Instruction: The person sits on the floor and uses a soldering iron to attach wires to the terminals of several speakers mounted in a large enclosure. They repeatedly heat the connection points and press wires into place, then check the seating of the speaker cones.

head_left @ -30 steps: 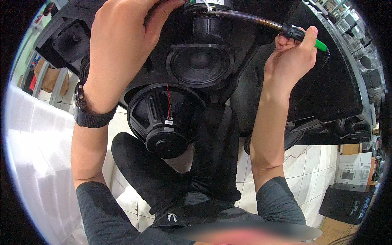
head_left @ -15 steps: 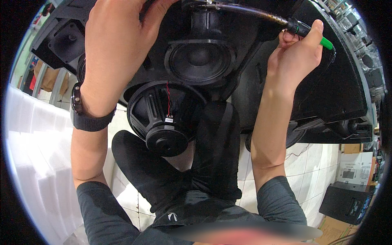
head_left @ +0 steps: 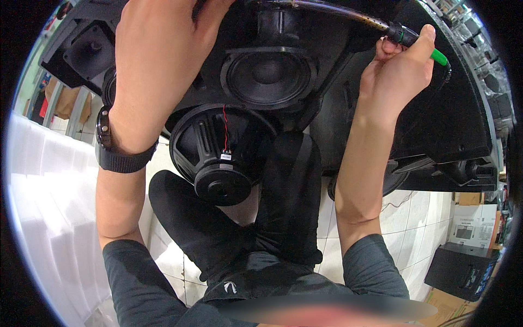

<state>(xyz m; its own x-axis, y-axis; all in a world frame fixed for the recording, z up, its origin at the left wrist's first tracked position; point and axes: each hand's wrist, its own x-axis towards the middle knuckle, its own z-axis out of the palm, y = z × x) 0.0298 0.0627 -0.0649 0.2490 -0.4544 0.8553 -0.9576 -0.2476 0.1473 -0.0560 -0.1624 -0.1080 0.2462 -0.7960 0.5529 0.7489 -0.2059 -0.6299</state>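
Right hand (head_left: 400,73) gripping screwdriver (head_left: 422,46)

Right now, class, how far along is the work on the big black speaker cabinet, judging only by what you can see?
Done: the large black round speaker driver hangs out of the black speaker cabinet, its red wire attached. In hand: the right hand grips a green-tipped black tool at the cabinet's top, while the left hand lies on the cabinet. Left: the smaller black cone remains mounted; whether it is fastened cannot be told.

Both forearms reach up: the left hand (head_left: 158,60) lies spread, the right hand (head_left: 395,76) apparently closed in a grip.
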